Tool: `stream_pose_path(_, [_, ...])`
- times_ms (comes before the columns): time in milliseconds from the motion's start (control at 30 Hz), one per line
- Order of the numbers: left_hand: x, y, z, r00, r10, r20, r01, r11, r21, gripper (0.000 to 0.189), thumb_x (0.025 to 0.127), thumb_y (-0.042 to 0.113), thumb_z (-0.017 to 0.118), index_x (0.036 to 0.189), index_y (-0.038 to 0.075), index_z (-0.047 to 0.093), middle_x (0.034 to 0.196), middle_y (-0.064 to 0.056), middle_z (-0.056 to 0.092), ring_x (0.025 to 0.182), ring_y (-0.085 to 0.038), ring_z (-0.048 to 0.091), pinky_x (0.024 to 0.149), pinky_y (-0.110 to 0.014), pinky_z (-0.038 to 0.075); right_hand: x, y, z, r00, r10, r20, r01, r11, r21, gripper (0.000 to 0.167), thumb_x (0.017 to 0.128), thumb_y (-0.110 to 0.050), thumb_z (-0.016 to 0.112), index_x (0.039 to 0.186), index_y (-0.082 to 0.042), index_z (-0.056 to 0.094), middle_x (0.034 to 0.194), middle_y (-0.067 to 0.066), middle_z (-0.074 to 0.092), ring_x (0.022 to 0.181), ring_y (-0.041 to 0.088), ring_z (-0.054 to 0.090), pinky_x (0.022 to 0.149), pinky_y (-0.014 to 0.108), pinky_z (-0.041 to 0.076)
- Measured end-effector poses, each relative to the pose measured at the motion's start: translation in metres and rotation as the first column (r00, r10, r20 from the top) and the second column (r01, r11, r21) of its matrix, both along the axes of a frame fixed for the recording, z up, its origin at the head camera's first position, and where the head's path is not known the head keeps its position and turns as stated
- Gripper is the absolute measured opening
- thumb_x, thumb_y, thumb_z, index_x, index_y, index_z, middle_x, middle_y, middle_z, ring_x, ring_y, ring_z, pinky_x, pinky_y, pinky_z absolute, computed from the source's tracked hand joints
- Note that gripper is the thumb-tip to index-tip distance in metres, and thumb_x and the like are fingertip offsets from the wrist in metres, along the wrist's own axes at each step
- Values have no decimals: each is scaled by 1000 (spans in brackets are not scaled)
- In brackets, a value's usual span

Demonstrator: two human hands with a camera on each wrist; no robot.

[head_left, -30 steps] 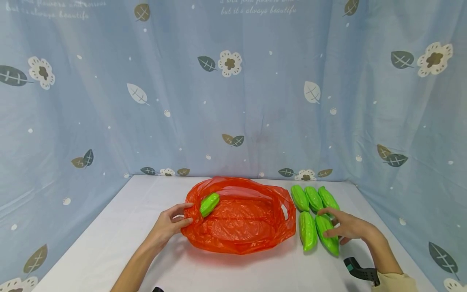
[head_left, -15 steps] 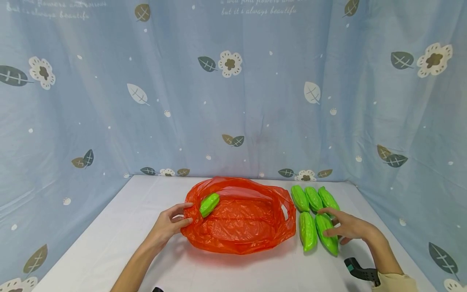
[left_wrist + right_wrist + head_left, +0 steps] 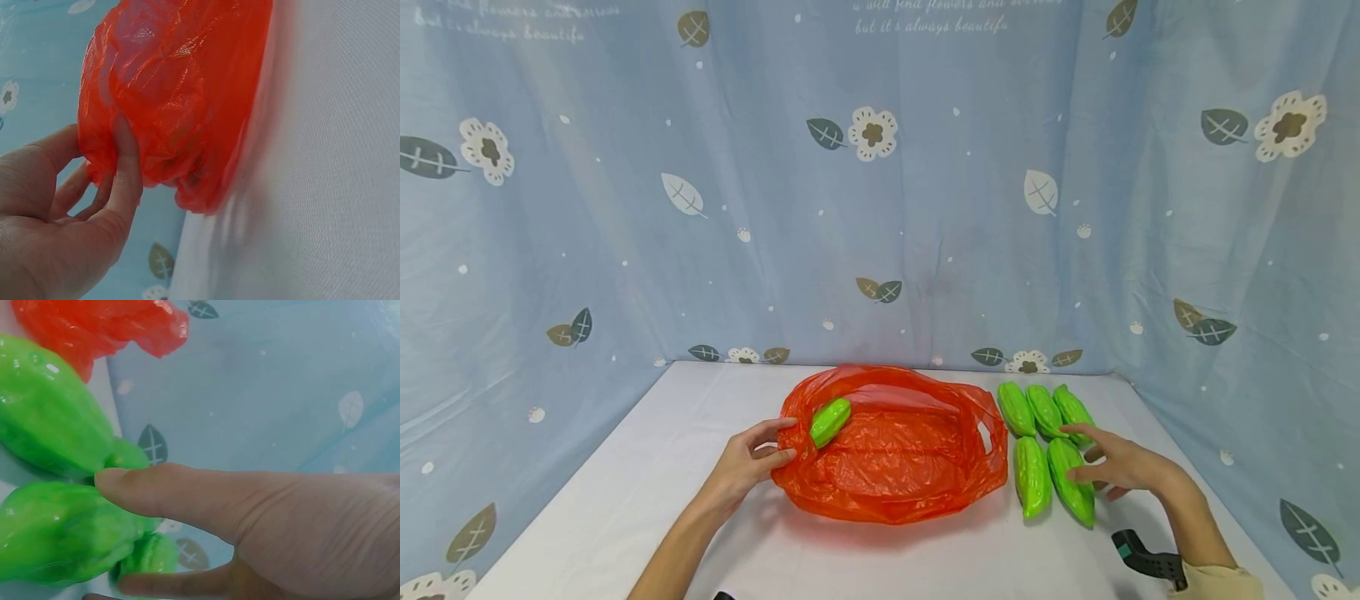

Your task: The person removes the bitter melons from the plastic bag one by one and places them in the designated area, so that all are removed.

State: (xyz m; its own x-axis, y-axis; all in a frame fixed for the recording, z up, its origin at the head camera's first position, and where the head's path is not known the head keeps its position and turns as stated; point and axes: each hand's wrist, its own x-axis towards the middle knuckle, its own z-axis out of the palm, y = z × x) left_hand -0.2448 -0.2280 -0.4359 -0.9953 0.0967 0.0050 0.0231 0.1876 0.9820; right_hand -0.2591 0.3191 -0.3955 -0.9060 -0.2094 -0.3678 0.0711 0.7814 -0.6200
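A red plastic bag (image 3: 887, 471) lies with its mouth spread wide in the middle of the table. My left hand (image 3: 737, 467) pinches its left edge between thumb and fingers, as the left wrist view shows. Inside, at the bag's left end, lies one glossy green bitter gourd (image 3: 830, 422). My right hand (image 3: 1120, 462) hovers at the front right bitter gourd (image 3: 1070, 487), thumb and fingers spread apart over it. In the right wrist view the straight thumb (image 3: 134, 490) overlaps the gourds, and the other fingers are partly hidden.
Several more bitter gourds (image 3: 1033, 479) lie in two rows right of the bag, the back row (image 3: 1017, 408) close to the bag's handle hole. The table has a white cloth (image 3: 685, 408). A blue patterned curtain (image 3: 925, 250) surrounds its back and sides.
My right hand has shifted slightly to the right and its fingers have lifted a little off the front right gourd. The left hand and the bag stay in place.
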Motion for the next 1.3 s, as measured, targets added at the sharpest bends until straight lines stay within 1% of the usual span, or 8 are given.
stream_pose_path(300, [0, 0, 0, 1000, 8, 9, -8, 1000, -4, 55, 86, 18, 75, 137, 11, 55, 121, -18, 57, 99, -21, 67, 78, -33, 61, 7, -4, 14, 993, 18, -120, -11, 998, 58, 86, 87, -40, 73, 149, -2, 28, 132, 44, 44, 103, 41, 63, 68, 44, 59])
stream_pose_path(467, [-1, 0, 0, 1000, 8, 9, -8, 1000, -5, 55, 86, 17, 75, 137, 11, 55, 120, -17, 57, 98, -20, 67, 76, -32, 61, 12, -9, 22, 982, 23, -187, -5, 995, 98, 83, 87, -40, 72, 148, -2, 30, 129, 41, 47, 93, 32, 66, 67, 43, 58])
stream_pose_path(567, [-1, 0, 0, 1000, 9, 7, -9, 1000, -7, 54, 86, 17, 75, 136, 11, 55, 119, -17, 57, 97, -20, 67, 76, -32, 61, 15, -14, 29, 970, 40, -239, -7, 991, 136, 82, 88, -43, 71, 147, -3, 32, 128, 39, 49, 92, 31, 66, 68, 43, 57])
stream_pose_path(767, [-1, 0, 0, 1000, 11, 7, -11, 1000, -6, 54, 86, 17, 75, 136, 11, 56, 120, -17, 58, 98, -21, 67, 77, -32, 61, 24, -25, 39, 944, 69, -322, -6, 981, 192, 83, 86, -50, 70, 146, -3, 36, 131, 37, 51, 108, 45, 61, 77, 53, 54])
stream_pose_path(867, [0, 1, 0, 1000, 11, 8, -11, 1000, 0, 54, 86, 16, 75, 136, 11, 56, 121, -17, 58, 100, -21, 68, 78, -32, 60, 28, -30, 41, 938, 61, -340, 3, 983, 183, 83, 86, -51, 69, 146, -4, 37, 133, 38, 49, 109, 46, 60, 78, 56, 54])
stream_pose_path(967, [0, 1, 0, 1000, 9, 9, -9, 1000, 3, 54, 86, 16, 75, 136, 11, 55, 121, -18, 57, 100, -21, 68, 78, -32, 60, 31, -36, 43, 929, 56, -365, 7, 985, 170, 80, 87, -49, 69, 145, -4, 37, 132, 38, 49, 105, 44, 63, 79, 57, 54])
stream_pose_path(1200, [-1, 1, 1, 1000, 9, 9, -9, 1000, -4, 54, 86, 17, 75, 136, 11, 56, 121, -17, 57, 99, -21, 67, 77, -33, 61, 33, -49, 43, 895, 42, -443, 31, 987, 156, 80, 86, -52, 69, 143, -3, 40, 127, 33, 52, 100, 39, 64, 77, 54, 56])
stream_pose_path(1300, [-1, 1, 0, 1000, 8, 8, -8, 1000, -4, 54, 86, 17, 75, 136, 11, 56, 120, -17, 57, 99, -21, 67, 77, -32, 60, 34, -54, 42, 882, 36, -471, 26, 992, 124, 75, 87, -47, 70, 142, -4, 43, 130, 33, 52, 98, 39, 66, 75, 51, 58])
